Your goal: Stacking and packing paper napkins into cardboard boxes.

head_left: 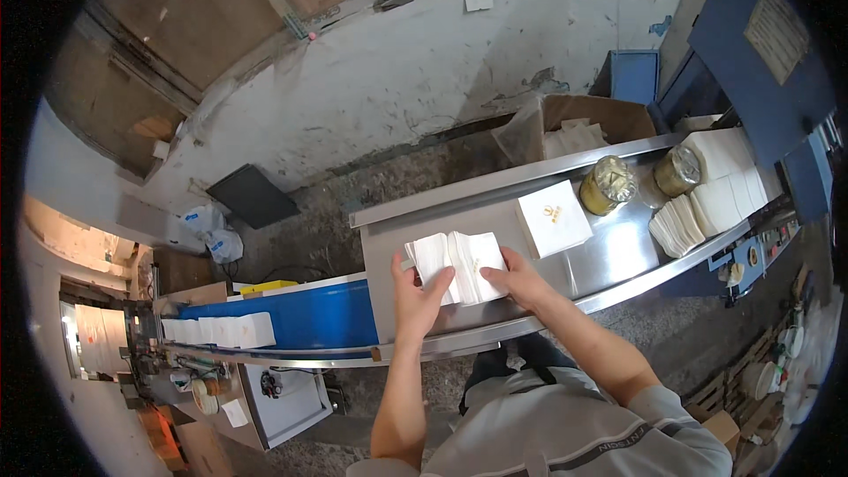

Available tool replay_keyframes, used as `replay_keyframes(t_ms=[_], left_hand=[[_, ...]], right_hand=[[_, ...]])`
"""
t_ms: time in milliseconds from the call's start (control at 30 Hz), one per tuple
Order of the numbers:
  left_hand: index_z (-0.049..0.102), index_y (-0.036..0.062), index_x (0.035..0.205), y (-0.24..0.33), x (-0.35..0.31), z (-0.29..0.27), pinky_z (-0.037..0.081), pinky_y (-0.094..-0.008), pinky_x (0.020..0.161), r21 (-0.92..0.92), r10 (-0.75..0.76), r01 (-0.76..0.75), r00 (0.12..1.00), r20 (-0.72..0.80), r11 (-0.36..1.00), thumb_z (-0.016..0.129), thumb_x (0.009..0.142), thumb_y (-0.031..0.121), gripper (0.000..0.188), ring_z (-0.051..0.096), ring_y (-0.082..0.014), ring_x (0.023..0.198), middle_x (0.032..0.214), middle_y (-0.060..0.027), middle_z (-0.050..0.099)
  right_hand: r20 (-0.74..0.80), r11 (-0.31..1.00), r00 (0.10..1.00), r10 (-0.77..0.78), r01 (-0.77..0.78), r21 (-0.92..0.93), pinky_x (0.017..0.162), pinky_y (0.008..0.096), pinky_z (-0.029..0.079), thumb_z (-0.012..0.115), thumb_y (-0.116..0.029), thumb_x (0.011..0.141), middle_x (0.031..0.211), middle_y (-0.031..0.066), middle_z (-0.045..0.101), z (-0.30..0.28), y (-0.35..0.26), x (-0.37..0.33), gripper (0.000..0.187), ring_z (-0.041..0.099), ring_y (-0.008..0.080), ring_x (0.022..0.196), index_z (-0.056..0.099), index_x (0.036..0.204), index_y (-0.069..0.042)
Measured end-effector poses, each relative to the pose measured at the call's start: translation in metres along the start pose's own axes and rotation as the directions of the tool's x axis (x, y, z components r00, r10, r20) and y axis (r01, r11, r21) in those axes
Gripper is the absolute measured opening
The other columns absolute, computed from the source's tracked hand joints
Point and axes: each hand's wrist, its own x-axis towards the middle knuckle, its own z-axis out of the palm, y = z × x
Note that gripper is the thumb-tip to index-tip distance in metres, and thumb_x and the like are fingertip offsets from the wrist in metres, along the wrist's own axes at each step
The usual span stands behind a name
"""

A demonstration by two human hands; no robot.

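Both of my hands are on a stack of white paper napkins [477, 252] above the steel table, and the stack is parted into two fanned portions. My left hand [420, 299] grips the left portion, its thumb lying across the front. Around the right portion my right hand [519, 281] is closed, thumb pressed on the face near a small gold print. Just right of my hands, a squared napkin pile [554, 217] with a gold emblem lies on the steel table [389, 252]. Beyond it stand two yellowish, shiny cylinders, one nearer [607, 187] and one farther [677, 170].
White napkin stacks [729, 168] crowd the table's right end beside a blue machine [768, 44]. On the left, a blue conveyor belt [318, 314] carries a row of napkin stacks [221, 330]. Behind the table's raised metal edge sits an open cardboard box [609, 113].
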Motion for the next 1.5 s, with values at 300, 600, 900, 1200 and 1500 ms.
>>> replay_keyframes(t_ms=[300, 600, 900, 1200, 1500], left_hand=[[0.029, -0.009, 0.142, -0.005, 0.001, 0.001, 0.049, -0.0336, 0.094, -0.177, 0.033, -0.027, 0.999, 0.029, 0.984, 0.079, 0.083, 0.018, 0.082, 0.058, -0.0238, 0.113, 0.125, -0.0197, 0.057], [0.042, -0.0008, 0.13, 0.014, -0.007, 0.016, 0.052, -0.0335, 0.087, -0.235, -0.004, 0.042, 0.987, 0.162, 0.971, 0.082, 0.08, 0.021, 0.068, 0.062, -0.0213, 0.104, 0.115, -0.0133, 0.062], [0.039, 0.0, 0.136, -0.004, -0.006, 0.035, 0.051, -0.0338, 0.09, -0.133, 0.071, -0.056, 0.991, 0.113, 0.99, 0.083, 0.078, 0.022, 0.076, 0.061, -0.0207, 0.109, 0.121, -0.0135, 0.061], [0.044, -0.0008, 0.135, -0.001, -0.012, 0.037, 0.046, -0.0335, 0.097, -0.087, 0.029, -0.015, 0.986, 0.166, 0.996, 0.075, 0.087, 0.024, 0.062, 0.058, -0.0219, 0.114, 0.125, -0.0139, 0.06], [0.044, -0.0023, 0.135, -0.003, -0.014, 0.037, 0.047, -0.0322, 0.093, -0.172, 0.01, 0.023, 0.982, 0.187, 0.985, 0.072, 0.09, 0.021, 0.058, 0.058, -0.0194, 0.111, 0.123, -0.0132, 0.06]], right_hand=[[0.082, 0.988, 0.996, 0.047, -0.059, 0.143, 0.096, 0.0356, 0.05, 0.064, -0.005, 0.09, 0.124, 0.0141, 0.062, 0.014, 0.001, 0.006, 0.052, 0.062, 0.0221, 0.11, 0.043, 0.137, 0.005], [0.245, 0.971, 0.967, 0.064, -0.118, 0.21, 0.095, 0.0319, 0.051, 0.065, -0.004, 0.088, 0.123, 0.0113, 0.063, -0.008, -0.028, -0.005, 0.053, 0.062, 0.0182, 0.111, 0.046, 0.137, 0.002], [-0.072, 0.629, 0.938, -0.339, 0.169, -0.759, 0.092, 0.034, 0.051, 0.071, -0.01, 0.085, 0.119, 0.0189, 0.063, -0.009, -0.039, -0.027, 0.061, 0.065, 0.0261, 0.105, 0.043, 0.137, 0.004], [0.367, 0.42, 0.849, -0.381, 0.512, -0.749, 0.09, 0.0419, 0.049, 0.076, -0.019, 0.081, 0.129, 0.0241, 0.054, -0.014, -0.06, -0.066, 0.081, 0.057, 0.0424, 0.112, 0.032, 0.147, -0.004], [0.321, 0.399, 0.892, -0.319, 0.434, -0.808, 0.094, 0.0444, 0.048, 0.078, -0.024, 0.08, 0.134, 0.0272, 0.05, -0.013, -0.061, -0.058, 0.084, 0.054, 0.0453, 0.115, 0.032, 0.146, 0.0]])
